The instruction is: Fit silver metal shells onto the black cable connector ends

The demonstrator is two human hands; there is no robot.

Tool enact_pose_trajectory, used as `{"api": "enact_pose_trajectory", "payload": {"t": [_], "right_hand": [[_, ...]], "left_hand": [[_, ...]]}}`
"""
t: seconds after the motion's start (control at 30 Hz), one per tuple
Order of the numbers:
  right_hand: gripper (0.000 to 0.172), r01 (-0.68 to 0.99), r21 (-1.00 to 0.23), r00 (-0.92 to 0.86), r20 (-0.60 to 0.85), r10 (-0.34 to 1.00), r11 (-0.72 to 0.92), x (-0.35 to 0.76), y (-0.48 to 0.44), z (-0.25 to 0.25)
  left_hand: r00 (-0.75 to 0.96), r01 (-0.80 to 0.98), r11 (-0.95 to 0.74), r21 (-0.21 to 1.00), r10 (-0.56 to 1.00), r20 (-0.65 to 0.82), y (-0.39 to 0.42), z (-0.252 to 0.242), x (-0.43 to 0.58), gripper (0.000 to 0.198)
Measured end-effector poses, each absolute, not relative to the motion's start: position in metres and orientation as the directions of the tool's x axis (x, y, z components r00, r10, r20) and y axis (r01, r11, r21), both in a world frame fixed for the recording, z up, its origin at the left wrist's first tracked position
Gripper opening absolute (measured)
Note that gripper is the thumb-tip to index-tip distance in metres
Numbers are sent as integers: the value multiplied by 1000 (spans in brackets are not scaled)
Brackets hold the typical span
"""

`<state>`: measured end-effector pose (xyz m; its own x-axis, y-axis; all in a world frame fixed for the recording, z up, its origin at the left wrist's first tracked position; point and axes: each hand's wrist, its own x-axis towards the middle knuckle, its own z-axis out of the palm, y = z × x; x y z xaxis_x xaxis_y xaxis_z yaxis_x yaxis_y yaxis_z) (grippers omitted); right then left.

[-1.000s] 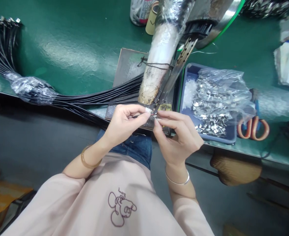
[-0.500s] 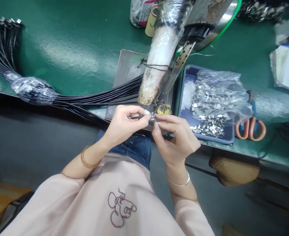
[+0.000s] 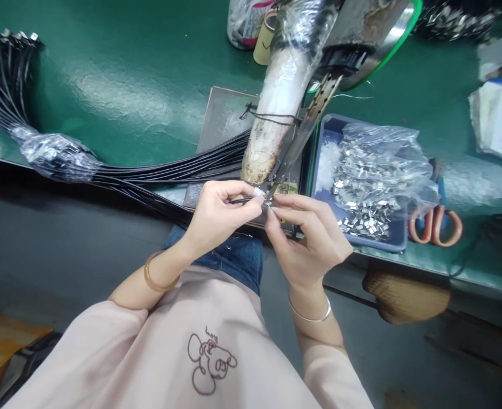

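Note:
Between the thumb and forefinger of my left hand [image 3: 223, 213] is the end of a black cable [image 3: 242, 200], its tip pointing right. My right hand [image 3: 306, 233] is pinched close to that tip; something tiny and shiny shows at its fingertips, too small to name. Just above the fingertips ends a long metal bar with holes [image 3: 304, 133], beside a white, plastic-wrapped tube [image 3: 272, 108] with a browned mouth. More black cables [image 3: 169, 167] run left from under the tube to a plastic-wrapped bundle [image 3: 58, 156].
A blue tray [image 3: 325, 213] of small metal pieces [image 3: 368, 218] and a plastic bag stands right of my hands. Orange-handled scissors [image 3: 440, 224] lie beyond it. A jar [image 3: 244, 25] and a yellowish roll [image 3: 263, 40] stand at the back. The green table [image 3: 140, 68] ends near my waist.
Both hands have shifted very slightly right, the fingertips staying close together under the metal bar's end. The cable is still in my left hand.

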<state>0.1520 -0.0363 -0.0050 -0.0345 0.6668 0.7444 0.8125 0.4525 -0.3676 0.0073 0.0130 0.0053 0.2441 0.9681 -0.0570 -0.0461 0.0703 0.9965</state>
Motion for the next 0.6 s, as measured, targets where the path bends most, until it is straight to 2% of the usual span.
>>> {"api": "enact_pose_trajectory", "payload": {"t": [0.13,0.37,0.6], "right_hand": [[19,804,-365,-54,742,668,470,152,-38,-7],[19,755,-447,11,741,672,480,153,-41,-10],[19,811,-334,-53,775,630,479,154,-42,-11]], "left_hand": [[262,-38,81,996,963,-68,12,4,6,13],[298,-26,106,994,950,-94,10,6,4,13],[308,-64,128,990,946,-102,9,8,6,13]]}}
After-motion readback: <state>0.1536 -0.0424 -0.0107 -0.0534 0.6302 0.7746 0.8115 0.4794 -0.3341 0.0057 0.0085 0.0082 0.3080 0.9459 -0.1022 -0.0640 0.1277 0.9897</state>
